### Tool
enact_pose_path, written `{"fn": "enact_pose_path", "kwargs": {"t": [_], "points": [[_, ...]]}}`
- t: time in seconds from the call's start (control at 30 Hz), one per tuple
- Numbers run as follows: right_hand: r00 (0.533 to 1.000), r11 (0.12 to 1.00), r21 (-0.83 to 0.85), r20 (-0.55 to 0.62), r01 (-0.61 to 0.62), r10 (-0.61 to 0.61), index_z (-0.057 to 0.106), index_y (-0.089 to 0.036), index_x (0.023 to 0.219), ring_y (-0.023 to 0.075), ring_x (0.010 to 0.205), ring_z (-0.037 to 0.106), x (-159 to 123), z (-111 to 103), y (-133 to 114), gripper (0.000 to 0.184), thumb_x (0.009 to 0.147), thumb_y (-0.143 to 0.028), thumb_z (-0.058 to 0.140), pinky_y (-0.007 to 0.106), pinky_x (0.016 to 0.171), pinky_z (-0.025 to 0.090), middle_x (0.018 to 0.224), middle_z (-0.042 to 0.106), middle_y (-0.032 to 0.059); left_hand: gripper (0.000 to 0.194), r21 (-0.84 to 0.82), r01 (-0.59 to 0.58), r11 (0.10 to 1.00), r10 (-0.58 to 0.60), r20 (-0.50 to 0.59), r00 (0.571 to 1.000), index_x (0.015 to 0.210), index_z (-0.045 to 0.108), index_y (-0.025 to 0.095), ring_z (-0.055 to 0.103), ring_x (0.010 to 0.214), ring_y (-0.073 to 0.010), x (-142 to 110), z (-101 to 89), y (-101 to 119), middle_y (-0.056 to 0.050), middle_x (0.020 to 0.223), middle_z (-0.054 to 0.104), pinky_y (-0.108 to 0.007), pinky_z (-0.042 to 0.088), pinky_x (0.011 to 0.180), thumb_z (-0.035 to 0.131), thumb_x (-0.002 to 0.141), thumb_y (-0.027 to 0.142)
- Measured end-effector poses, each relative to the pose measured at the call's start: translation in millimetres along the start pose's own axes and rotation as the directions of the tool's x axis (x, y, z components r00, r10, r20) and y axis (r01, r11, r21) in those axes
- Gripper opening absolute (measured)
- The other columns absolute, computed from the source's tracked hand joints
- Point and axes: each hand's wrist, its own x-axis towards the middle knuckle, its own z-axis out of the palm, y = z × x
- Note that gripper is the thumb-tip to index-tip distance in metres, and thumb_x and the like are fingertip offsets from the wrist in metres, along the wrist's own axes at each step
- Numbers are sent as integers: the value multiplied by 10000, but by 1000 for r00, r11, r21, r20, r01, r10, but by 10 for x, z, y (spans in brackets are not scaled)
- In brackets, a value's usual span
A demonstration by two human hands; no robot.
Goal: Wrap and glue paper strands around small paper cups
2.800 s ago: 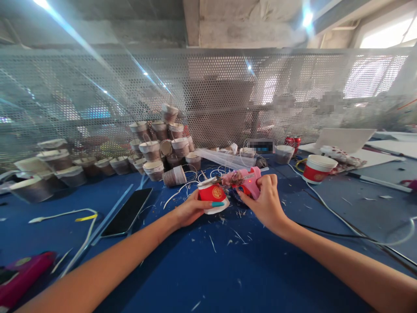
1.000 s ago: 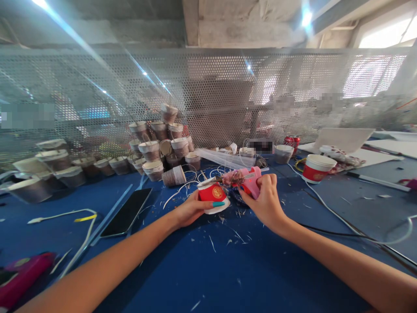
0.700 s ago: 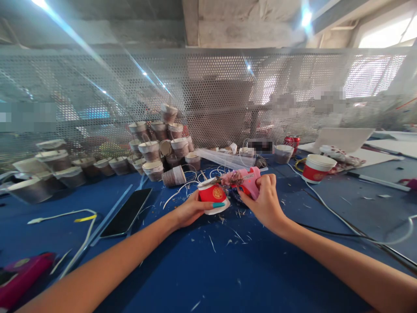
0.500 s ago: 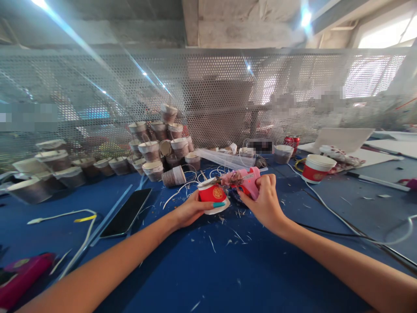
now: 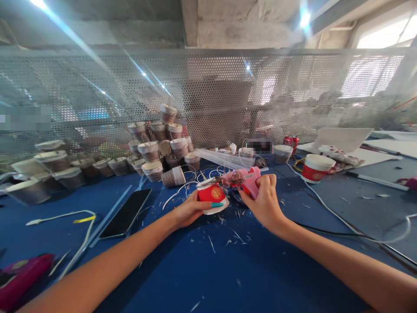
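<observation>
My left hand (image 5: 187, 211) is wrapped round a red and white paper cup (image 5: 211, 194) with a gold emblem, tilted over the blue table (image 5: 208, 265). In my right hand (image 5: 265, 198) is a pink hot glue gun (image 5: 249, 178), with my fingers closed round its handle. Its crusted front end points left, at the cup's rim. Whether the tip touches the rim I cannot tell. White strings (image 5: 182, 191) lie on the table behind the cup.
Several small grey-brown cups (image 5: 149, 151) are stacked behind on the left. A phone (image 5: 126, 214) lies left of my hands. Another red and white cup (image 5: 317, 168) stands on the right, near a white cable (image 5: 317, 198). Behind runs a perforated metal screen (image 5: 215, 100).
Almost nothing differs. The cup in my left hand has tipped very slightly, and the glue gun stays at its rim.
</observation>
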Motion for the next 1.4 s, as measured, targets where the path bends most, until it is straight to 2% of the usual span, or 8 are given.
{"fn": "enact_pose_path", "kwargs": {"t": [0.23,0.63,1.07,1.4], "points": [[1000,1000,-26,-12,8,-9,247,-236,765,199,776,392,5,5,19,351,684,-214,588,415,639,449,821,308,31,624,-10,19,1000,-19,-38,999,1138,508,142,623,928,-218,-5,11,15,-96,1010,663,-352,443,873,726,561,50],[1000,1000,-23,-28,-13,12,247,-241,753,187,772,385,7,10,21,353,662,-211,587,391,641,432,815,305,20,598,-10,2,1000,-3,-35,999,1115,532,141,631,913,-218,-2,32,5,-94,997,670,-363,439,882,740,558,74],[1000,1000,3,-5,-23,23,260,-234,757,175,768,382,-7,8,-9,331,668,-234,579,375,647,424,818,304,16,527,67,5,998,-2,-47,999,1091,548,112,614,980,-243,12,-6,-21,-122,1037,658,-418,380,966,742,601,111],[1000,1000,-7,9,-16,16,255,-237,755,192,774,392,-6,-2,-29,344,673,-200,587,423,657,449,816,308,26,560,68,-4,998,5,-20,1000,1115,536,129,594,1017,-242,11,-19,-15,-122,1065,645,-387,389,956,738,594,88]]}}
